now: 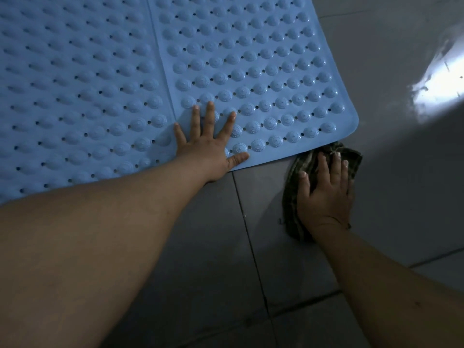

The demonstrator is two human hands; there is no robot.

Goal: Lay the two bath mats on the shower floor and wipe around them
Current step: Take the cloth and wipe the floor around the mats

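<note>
Left hand point(209, 146) flat on mat point(263, 71); right hand point(325, 192) presses cloth point(298, 169).

Blue studded rubbery bath mats point(251, 59), dark checked woven cloth point(296, 172), glossy smooth grey floor tiles point(376, 71).

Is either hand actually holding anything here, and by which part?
Neither closes a grip. The right hand presses flat on the middle of a dark checked cloth on the floor tiles; the left hand lies spread on the right blue bath mat.

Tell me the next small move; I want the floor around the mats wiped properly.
Probably slide the right hand and dark cloth along the right mat's near edge, while the left hand presses it flat; grey tile there looks unwiped.
</note>
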